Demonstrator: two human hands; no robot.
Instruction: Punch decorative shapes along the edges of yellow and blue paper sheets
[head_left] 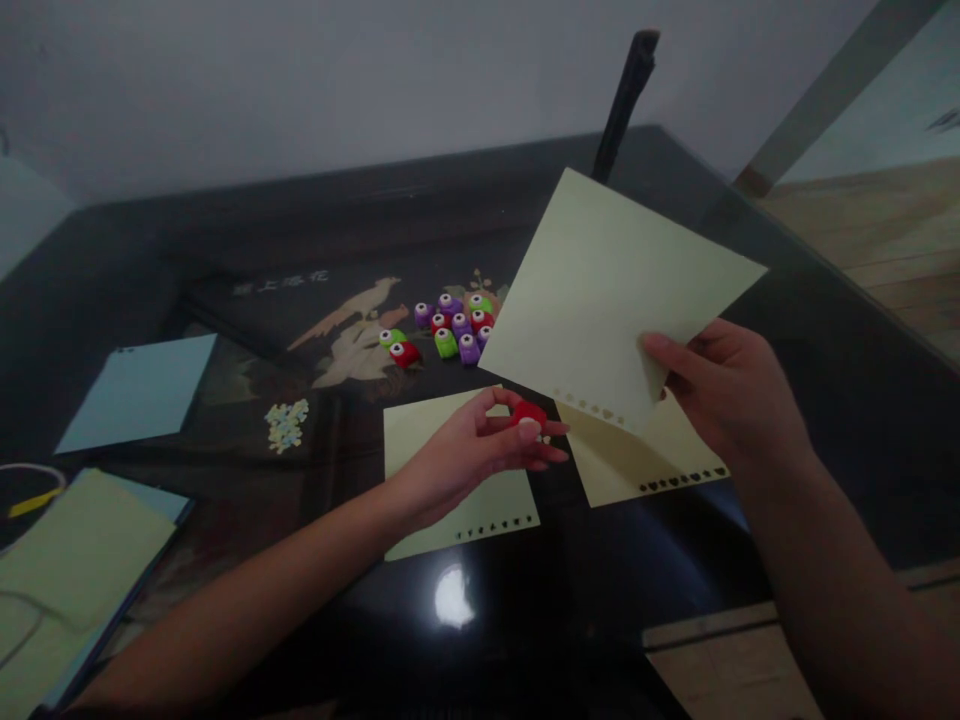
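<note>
Fingers [534,432] of the left hand [465,455] pinching a small red plastic paper punch [529,412], thumb on top, fingertips beneath, just above the near middle of the dark glossy table [525,600]. Fingers [664,352] of the right hand [731,395] pinching the near right corner of a pale yellow square paper sheet [607,290], thumb on the upper face, other fingers behind. Sheet raised and tilted off the table, a row of small punched holes along its near edge, that edge just right of the red punch.

Lying flat below the left hand: a second pale yellow sheet with punched holes along its near edge [450,500]. Lying flat below the raised sheet, to the right: a third pale yellow sheet with a row of heart holes [645,465].

Farther off, at the middle: a cluster of small purple, green and red punches [450,325]. Left of that: a little heap of pale paper cut-outs [286,423]. Far left: a light blue paper sheet [139,390]. Near left corner: a stack of pale green and blue sheets [75,560]. At the far edge: a dark slanted pole [622,95].
</note>
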